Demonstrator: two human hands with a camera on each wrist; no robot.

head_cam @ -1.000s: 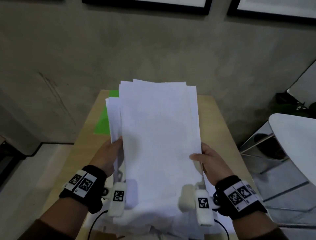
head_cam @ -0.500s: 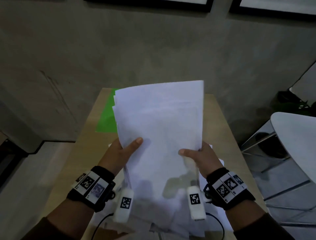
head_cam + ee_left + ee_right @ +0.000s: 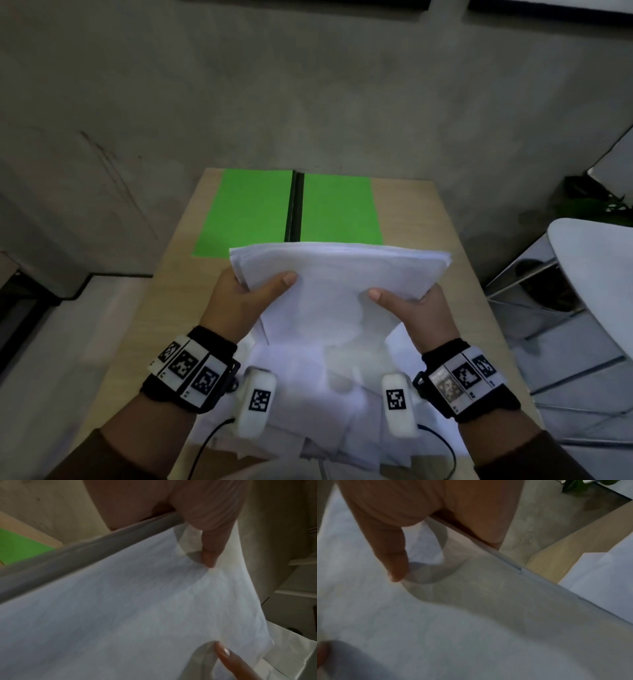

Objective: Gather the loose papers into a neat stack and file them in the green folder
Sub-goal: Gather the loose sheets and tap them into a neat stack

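1. Light wooden table point(image 3: 171, 308) against a grey concrete wall, seen from its near end.
2. Green folder point(image 3: 253, 209) lying open and flat at the far end, two green halves either side of a dark spine, the left half close to the table's left edge.
3. Loose white papers point(image 3: 342, 428) spread untidily over the near end, overlapping one another, some reaching toward the right edge.
4. Bare wood showing along the left side and between folder and right edge.
5. Corner of the same folder and table edge visible in the left wrist view.
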